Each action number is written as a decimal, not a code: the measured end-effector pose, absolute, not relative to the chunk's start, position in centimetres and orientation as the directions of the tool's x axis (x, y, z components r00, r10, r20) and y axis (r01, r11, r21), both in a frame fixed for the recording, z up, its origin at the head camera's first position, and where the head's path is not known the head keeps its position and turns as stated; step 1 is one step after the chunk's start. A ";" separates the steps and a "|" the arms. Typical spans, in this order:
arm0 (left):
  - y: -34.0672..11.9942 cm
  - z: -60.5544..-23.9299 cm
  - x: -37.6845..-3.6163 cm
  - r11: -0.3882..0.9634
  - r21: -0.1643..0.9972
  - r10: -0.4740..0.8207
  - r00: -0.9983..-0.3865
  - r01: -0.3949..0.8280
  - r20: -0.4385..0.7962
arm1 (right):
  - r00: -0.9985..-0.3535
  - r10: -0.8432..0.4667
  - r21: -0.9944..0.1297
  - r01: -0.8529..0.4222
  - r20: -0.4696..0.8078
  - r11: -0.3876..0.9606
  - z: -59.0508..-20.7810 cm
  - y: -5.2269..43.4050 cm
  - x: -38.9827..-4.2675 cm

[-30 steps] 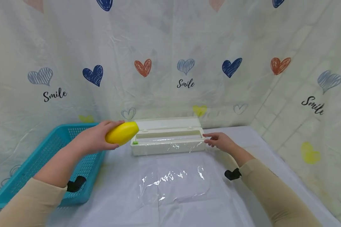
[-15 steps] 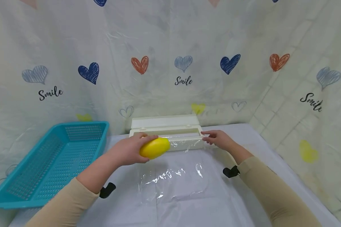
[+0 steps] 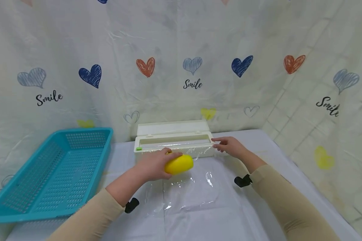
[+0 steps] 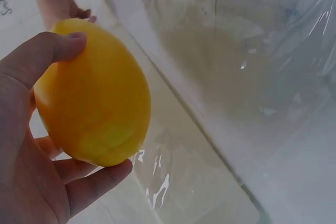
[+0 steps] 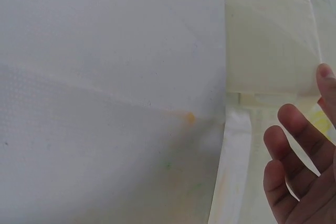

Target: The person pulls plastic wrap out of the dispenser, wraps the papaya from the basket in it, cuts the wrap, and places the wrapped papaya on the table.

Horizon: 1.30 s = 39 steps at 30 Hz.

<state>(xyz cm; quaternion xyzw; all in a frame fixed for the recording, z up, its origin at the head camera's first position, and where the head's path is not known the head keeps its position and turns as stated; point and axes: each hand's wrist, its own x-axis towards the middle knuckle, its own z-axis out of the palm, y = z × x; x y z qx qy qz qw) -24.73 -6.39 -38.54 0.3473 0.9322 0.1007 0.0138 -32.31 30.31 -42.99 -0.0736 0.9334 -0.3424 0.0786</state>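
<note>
Yellow mango (image 3: 179, 164) gripped by left hand (image 3: 153, 165), fingers curled round it, held over plastic wrap (image 3: 185, 194) spread on counter (image 3: 259, 140). Right hand (image 3: 231, 147), fingers loosely straight, rested against right end of wrap dispenser (image 3: 173, 142). Blue basket (image 3: 45, 174) seen well left.

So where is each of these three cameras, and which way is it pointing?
Head: worn on the head, looking forward and down at the table, both arms, the wrap dispenser and the blue basket.
Left wrist: on the left wrist, looking along the left hand gripping the yellow fruit above cling film.
Right wrist: looks past the right hand at the dispenser's end.
Head and left wrist views share the fruit.
</note>
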 end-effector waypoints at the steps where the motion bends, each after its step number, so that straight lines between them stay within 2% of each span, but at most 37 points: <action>1: -6.2 -38.8 -24.7 0.736 0.195 0.655 -0.755 0.649 0.042 | -0.977 -0.188 -0.655 -0.078 -0.099 0.752 -43.0 30.2 -32.3; 7: -5.6 -40.5 -24.8 0.721 0.160 0.677 -0.734 0.674 0.045 | -0.977 -0.193 -0.656 -0.086 -0.092 0.750 -42.9 30.2 -32.2; 16: -5.7 -42.1 -25.2 0.745 0.169 0.657 -0.754 0.645 -0.018 | -0.977 -0.190 -0.635 -0.086 -0.097 0.768 -42.8 30.0 -32.3; 28: -6.2 -42.2 -24.9 0.730 0.235 0.664 -0.747 0.642 -0.020 | -0.977 -0.190 -0.653 -0.081 -0.098 0.753 -42.8 30.2 -31.9; 39: -6.6 -41.8 -24.5 0.733 0.242 0.658 -0.753 0.636 -0.012 | -0.978 -0.199 -0.636 -0.119 -0.055 0.763 -42.2 31.1 -31.0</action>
